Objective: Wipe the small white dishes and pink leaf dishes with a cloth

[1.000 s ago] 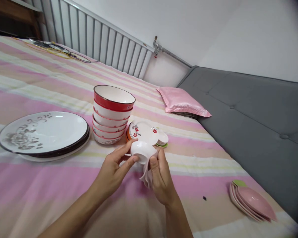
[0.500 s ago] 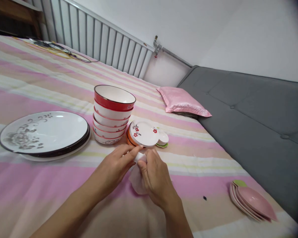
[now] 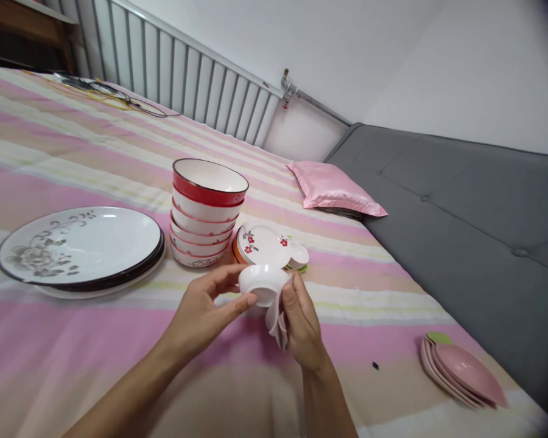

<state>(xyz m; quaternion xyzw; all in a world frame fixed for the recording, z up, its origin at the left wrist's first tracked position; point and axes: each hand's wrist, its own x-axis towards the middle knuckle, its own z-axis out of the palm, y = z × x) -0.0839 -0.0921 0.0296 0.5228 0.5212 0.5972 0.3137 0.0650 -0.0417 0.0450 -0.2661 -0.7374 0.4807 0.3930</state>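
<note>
My left hand [image 3: 205,310] holds a small white bowl [image 3: 262,278] by its left side, thumb at the lower edge and fingers behind. The bowl is tipped over the bed, its underside partly facing me. My right hand [image 3: 304,322] is closed around slender, curved white pieces [image 3: 276,322] that look like soup spoons, pointing down under the bowl; the fingers partly cover them. Its fingertips also meet the bowl's right edge. Just beyond the hands are stacked small plates with red flowers [image 3: 265,243] and a stack of tiny white dishes [image 3: 299,255].
A tall stack of red-and-white bowls [image 3: 205,213] stands left of the small plates. Large oval plates [image 3: 109,243] lie farther left. Pink leaf-shaped dishes [image 3: 470,371] rest at right, near a small black piece [image 3: 375,365]. Behind are a pink pillow [image 3: 338,188] and grey headboard [image 3: 461,201].
The white pieces, bunched between both hands before, are now turned so the bowl shows above and the spoon-like pieces hang below. My left hand has opened wider around the bowl.
</note>
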